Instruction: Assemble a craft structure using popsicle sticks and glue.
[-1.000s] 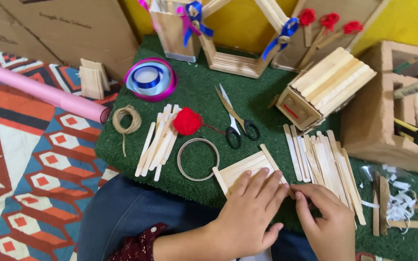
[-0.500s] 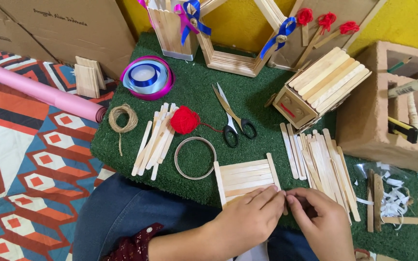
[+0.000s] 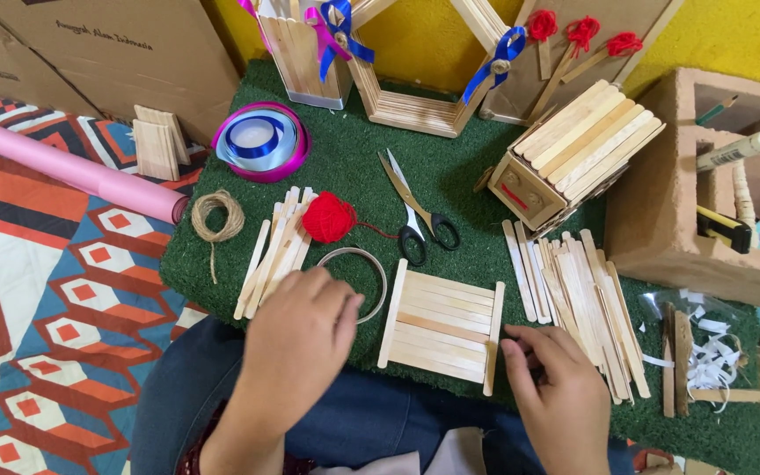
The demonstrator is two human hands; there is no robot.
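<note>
- Left hand [image 3: 296, 339], lower centre, fingers loosely curled, grasping nothing, over the stick pile [image 3: 273, 251] and metal ring [image 3: 371, 273].
- Right hand [image 3: 560, 391], lower right, fingertips touching the stick panel [image 3: 442, 325], holding nothing.

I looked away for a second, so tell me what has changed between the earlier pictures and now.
Both hands came off the stick panel. The left hand moved left toward the loose sticks and the metal ring; the right hand slid to the panel's right edge. Whether either grips anything cannot be told. The panel now lies uncovered on the green mat. Scissors, red yarn and the stick box stayed put.
</note>
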